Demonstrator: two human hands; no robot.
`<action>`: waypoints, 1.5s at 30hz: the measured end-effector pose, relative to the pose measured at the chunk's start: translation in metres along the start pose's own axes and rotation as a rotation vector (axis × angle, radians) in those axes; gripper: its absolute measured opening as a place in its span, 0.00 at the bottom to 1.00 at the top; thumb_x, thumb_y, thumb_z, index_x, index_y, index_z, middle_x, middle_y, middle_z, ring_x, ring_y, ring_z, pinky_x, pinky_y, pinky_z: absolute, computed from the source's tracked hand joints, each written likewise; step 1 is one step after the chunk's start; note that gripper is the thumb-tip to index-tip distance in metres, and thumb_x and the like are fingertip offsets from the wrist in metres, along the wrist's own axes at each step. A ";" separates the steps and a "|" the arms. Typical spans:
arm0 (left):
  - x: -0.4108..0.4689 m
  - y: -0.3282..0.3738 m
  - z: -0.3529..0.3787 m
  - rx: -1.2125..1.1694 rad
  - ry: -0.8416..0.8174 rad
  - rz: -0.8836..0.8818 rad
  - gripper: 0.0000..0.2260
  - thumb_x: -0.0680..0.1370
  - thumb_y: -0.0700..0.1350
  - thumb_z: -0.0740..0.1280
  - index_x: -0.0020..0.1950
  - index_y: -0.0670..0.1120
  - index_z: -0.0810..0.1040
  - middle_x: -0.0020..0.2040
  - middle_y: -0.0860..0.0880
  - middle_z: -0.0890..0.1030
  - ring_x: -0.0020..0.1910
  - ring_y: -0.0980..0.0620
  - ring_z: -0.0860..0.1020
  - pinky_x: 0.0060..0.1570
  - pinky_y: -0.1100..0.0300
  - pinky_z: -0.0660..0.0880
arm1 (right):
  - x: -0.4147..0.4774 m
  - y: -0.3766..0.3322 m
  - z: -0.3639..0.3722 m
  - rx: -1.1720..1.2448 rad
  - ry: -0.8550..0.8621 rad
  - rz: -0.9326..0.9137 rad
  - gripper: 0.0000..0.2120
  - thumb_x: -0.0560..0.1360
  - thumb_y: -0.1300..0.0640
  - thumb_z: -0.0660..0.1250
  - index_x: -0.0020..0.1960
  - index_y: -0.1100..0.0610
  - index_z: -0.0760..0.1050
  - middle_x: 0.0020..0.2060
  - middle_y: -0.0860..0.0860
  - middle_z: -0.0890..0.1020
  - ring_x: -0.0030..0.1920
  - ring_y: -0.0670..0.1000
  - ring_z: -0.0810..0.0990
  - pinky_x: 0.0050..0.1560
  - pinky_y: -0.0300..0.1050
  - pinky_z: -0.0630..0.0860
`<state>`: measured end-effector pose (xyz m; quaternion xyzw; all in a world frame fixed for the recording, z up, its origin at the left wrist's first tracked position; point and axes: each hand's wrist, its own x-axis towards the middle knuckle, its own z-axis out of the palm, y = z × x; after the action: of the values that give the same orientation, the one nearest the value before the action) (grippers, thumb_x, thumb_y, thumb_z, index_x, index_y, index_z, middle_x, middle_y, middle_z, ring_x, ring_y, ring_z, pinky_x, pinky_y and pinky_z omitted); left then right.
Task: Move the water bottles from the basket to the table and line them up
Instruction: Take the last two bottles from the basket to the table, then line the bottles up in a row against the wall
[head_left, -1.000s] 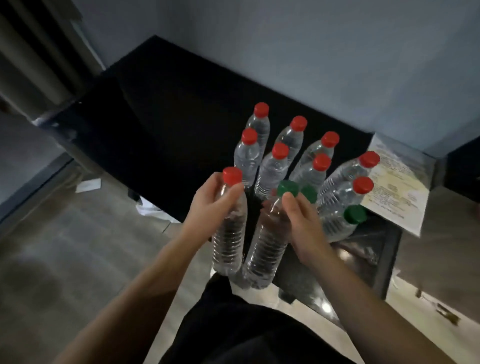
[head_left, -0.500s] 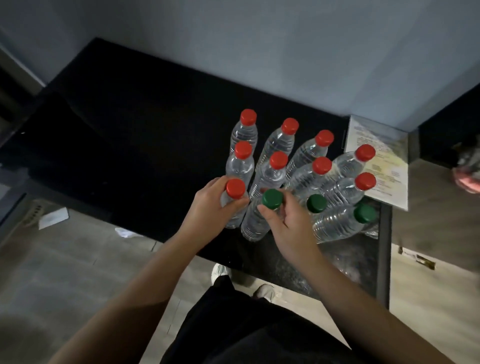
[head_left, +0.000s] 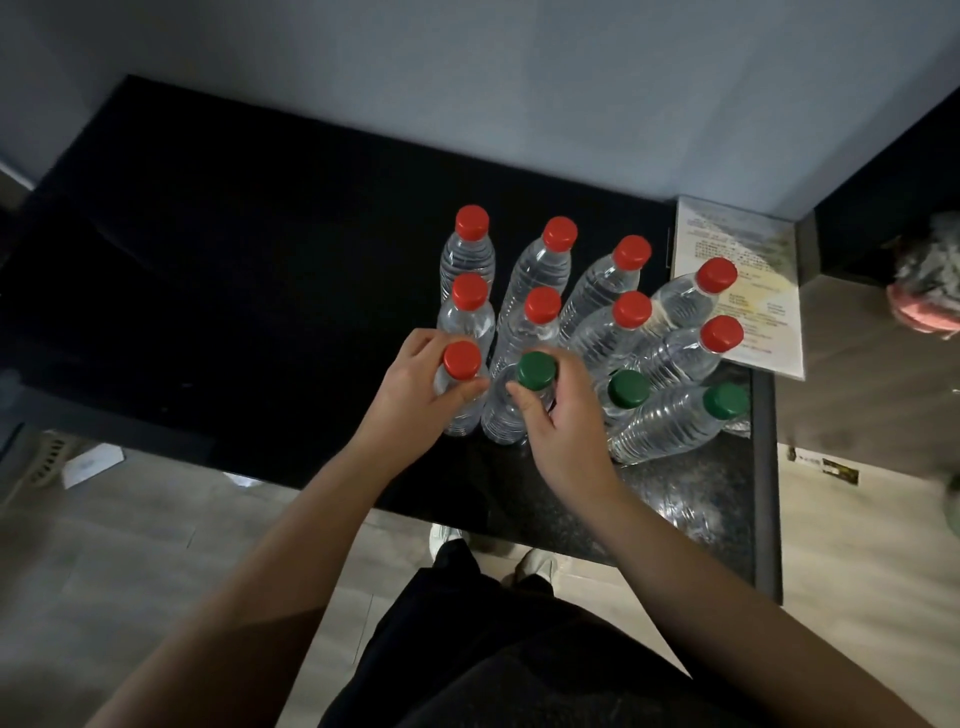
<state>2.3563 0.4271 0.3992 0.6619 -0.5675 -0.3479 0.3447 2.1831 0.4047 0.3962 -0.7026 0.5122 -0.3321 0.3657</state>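
Water bottles (head_left: 540, 270) are standing tightly clustered on the dark surface (head_left: 234, 312) beside the printed sheet (head_left: 748, 249), left hand (head_left: 415, 400) gripping a red-capped bottle (head_left: 461, 360) and right hand (head_left: 563, 423) gripping a green-capped bottle (head_left: 536, 370) by their necks, farthest from that sheet; nudging either sideways is probably risking toppling touching neighbours.

The black table (head_left: 260, 291) bears twelve upright water bottles (head_left: 540, 270) and a printed sheet (head_left: 748, 260).
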 end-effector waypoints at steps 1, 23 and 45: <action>0.001 0.000 0.000 0.003 -0.001 0.001 0.15 0.74 0.50 0.71 0.59 0.56 0.74 0.58 0.57 0.71 0.54 0.65 0.72 0.52 0.70 0.68 | 0.002 0.000 -0.001 -0.016 0.005 0.002 0.11 0.77 0.56 0.67 0.58 0.57 0.72 0.47 0.49 0.75 0.48 0.42 0.73 0.50 0.30 0.67; 0.106 0.126 -0.003 0.317 -0.064 0.448 0.15 0.76 0.54 0.68 0.59 0.50 0.76 0.54 0.57 0.75 0.53 0.61 0.73 0.54 0.65 0.70 | 0.083 -0.027 -0.144 -0.325 0.155 -0.039 0.20 0.77 0.52 0.67 0.68 0.54 0.71 0.61 0.46 0.74 0.56 0.39 0.70 0.56 0.29 0.65; 0.183 0.133 0.065 0.811 -0.493 0.310 0.15 0.76 0.52 0.69 0.61 0.52 0.72 0.48 0.54 0.79 0.46 0.55 0.77 0.51 0.55 0.76 | 0.145 0.082 -0.196 -0.395 -0.394 -0.029 0.21 0.72 0.51 0.74 0.63 0.51 0.74 0.52 0.47 0.82 0.51 0.48 0.80 0.53 0.44 0.77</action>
<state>2.2537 0.2259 0.4664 0.5486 -0.8133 -0.1900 -0.0374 2.0160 0.2141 0.4403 -0.8186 0.4760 -0.0881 0.3092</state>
